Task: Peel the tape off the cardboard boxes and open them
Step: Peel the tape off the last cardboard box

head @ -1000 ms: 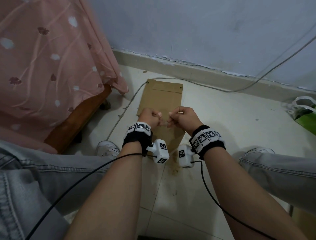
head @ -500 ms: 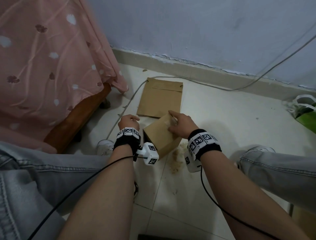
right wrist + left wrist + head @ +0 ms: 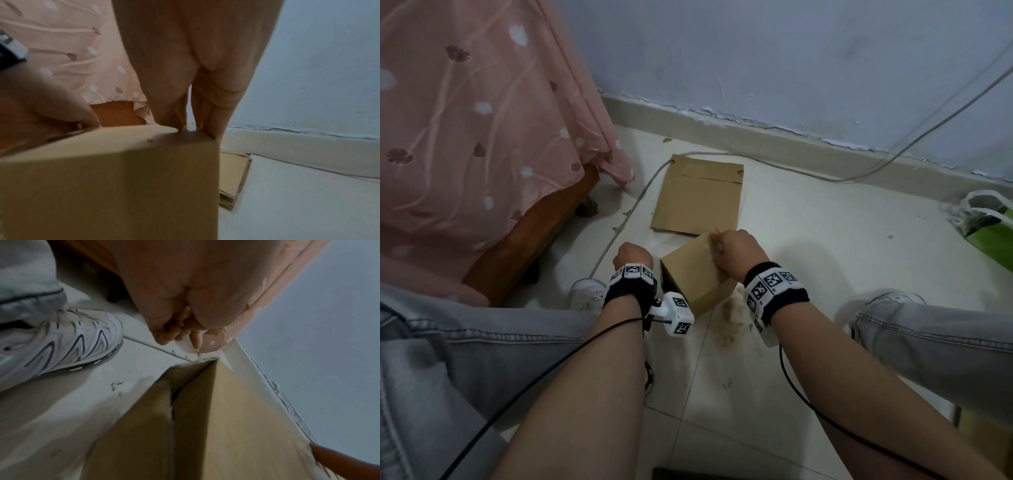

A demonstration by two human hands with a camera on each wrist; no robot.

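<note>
Small box (image 3: 697, 274) sits on the tiled floor (image 3: 825, 274) between the person's knees, tilted w/ one corner up. Its left end shows two flaps meeting at a dark slit, partly parted, per left wrist view (image 3: 172, 402).

Right hand (image 3: 734, 251) is on the box's top far corner; fingers (image 3: 207, 116) curl down over the far edge and thumb presses the top face, so it grips the box there. A thin light strip pokes up by the fingertips in head view, too small to tell what it is.

Left hand (image 3: 631, 255) is just left of the box, not touching it. Fingers (image 3: 174, 332) are curled in toward the palm, w/ a small yellowish scrap tucked between them; can't tell what it is, nor how firmly it's held.

Flat cardboard (image 3: 698, 198) lies on the floor just beyond the box, toward the wall (image 3: 791, 68). A grey cable (image 3: 619, 226) runs along the floor past its left side. Brownish crumbs (image 3: 729, 318) are scattered near the box's front right. White sneaker (image 3: 61, 339) is planted left of the box. Pink cloth (image 3: 482, 120) hangs over a wooden frame at left. Green bag (image 3: 989, 229) sits at the far right.
</note>
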